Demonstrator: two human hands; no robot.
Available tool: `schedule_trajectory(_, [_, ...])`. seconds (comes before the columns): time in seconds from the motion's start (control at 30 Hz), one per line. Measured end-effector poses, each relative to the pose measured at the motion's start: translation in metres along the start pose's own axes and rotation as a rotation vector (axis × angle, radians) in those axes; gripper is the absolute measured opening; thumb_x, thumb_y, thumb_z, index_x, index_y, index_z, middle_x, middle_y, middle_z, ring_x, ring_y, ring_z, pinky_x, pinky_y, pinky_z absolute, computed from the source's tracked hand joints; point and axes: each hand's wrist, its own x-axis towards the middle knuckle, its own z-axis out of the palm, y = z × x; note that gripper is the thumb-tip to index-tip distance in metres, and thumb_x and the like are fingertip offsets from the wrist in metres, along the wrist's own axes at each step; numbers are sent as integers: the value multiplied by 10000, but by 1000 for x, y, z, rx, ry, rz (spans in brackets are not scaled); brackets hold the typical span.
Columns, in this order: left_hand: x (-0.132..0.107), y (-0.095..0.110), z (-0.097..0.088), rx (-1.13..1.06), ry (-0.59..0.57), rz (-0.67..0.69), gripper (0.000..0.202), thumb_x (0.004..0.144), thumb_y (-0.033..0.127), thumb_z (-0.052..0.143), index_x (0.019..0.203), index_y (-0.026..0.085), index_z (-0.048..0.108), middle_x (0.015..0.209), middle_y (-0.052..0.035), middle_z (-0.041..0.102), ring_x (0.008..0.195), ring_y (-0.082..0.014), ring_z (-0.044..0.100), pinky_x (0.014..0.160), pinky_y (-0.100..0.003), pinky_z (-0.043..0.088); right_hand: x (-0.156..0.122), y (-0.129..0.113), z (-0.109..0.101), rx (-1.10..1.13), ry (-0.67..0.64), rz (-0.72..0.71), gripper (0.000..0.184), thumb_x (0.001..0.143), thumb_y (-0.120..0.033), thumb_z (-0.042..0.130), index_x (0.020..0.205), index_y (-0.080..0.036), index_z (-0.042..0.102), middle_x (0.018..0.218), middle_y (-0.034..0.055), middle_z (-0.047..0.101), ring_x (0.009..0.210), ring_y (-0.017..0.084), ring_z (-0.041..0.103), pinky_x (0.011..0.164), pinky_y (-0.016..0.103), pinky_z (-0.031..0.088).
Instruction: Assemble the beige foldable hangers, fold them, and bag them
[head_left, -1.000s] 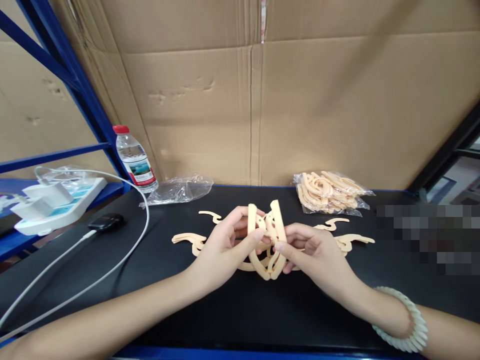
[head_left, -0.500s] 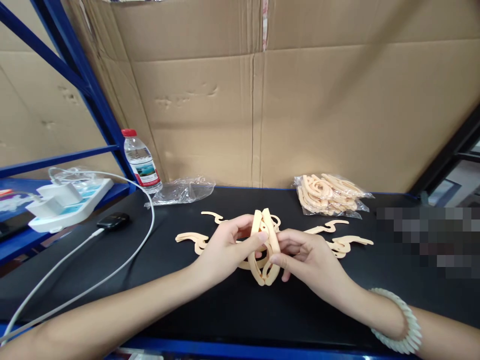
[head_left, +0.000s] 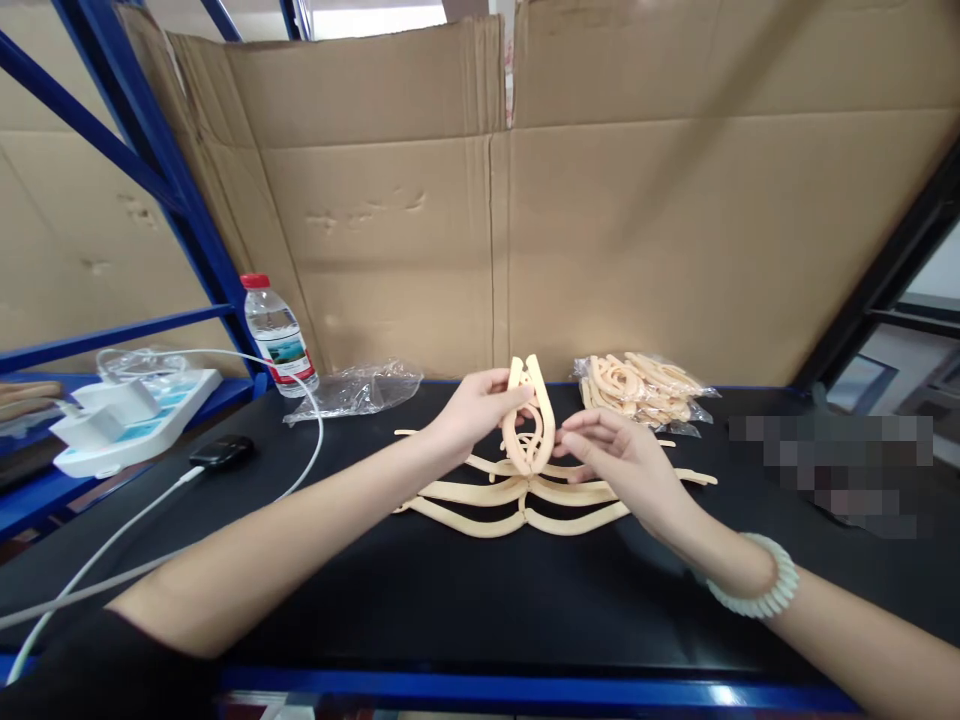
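My left hand [head_left: 474, 408] pinches the top of a folded pair of peach plastic curved pieces [head_left: 529, 412], held upright above the black table [head_left: 480, 600]. My right hand [head_left: 616, 455] is just to the right, fingers curled and touching the lower part of that pair. Under both hands lie long peach curved strips [head_left: 517, 500] laid out in mirrored rows on the table. A white beaded bracelet [head_left: 754, 590] is on my right wrist.
A clear bag of the same peach pieces [head_left: 637, 388] lies at the back right, an empty crumpled plastic bag [head_left: 360, 385] at the back left. A water bottle [head_left: 274, 335], a white power strip [head_left: 120, 420], a white cable [head_left: 225, 500] and a small black device [head_left: 221, 452] sit left. Cardboard walls stand behind.
Both hands moved away from me and up with the folded pair. The long strips on the table, hidden before, now show. The camera tilted up.
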Motion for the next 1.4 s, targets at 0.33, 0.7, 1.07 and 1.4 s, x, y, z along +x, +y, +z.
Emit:
schedule_trajectory(0.33, [104, -34, -9, 418, 84, -184, 339, 924, 321, 586, 1218, 154, 564, 1216, -99, 593, 1022, -237, 619, 847, -439, 540, 22, -2, -66, -89, 359, -56, 357, 723, -532, 663, 765, -182, 611, 768, 59, 658, 709, 160, 630, 595, 284, 543])
schedule_trajectory(0.7, [63, -44, -42, 971, 58, 92, 313, 930, 326, 575, 1197, 164, 575, 1208, -98, 598, 1016, -226, 617, 855, -433, 533, 23, 1, -100, -822, 30, -5, 98, 633, -263, 685, 690, -188, 713, 505, -11, 581, 511, 136, 510, 496, 255, 361])
schedule_trajectory(1.07, [-32, -37, -92, 1210, -228, 291, 257, 787, 245, 601, 1005, 276, 733, 926, -14, 599, 735, -148, 605, 650, -231, 426, 15, 4, -81, -1287, -197, -62, 166, 772, -199, 601, 802, -233, 761, 618, 7, 658, 562, 155, 556, 503, 250, 309])
schedule_trajectory(1.4, [-46, -32, -95, 1279, 297, 442, 320, 941, 363, 448, 1105, 254, 699, 959, -59, 750, 827, -244, 683, 692, -305, 452, 1, -9, -74, -1407, 259, -296, 285, 902, -269, 481, 1061, -216, 712, 618, 51, 702, 580, 235, 667, 578, 327, 459])
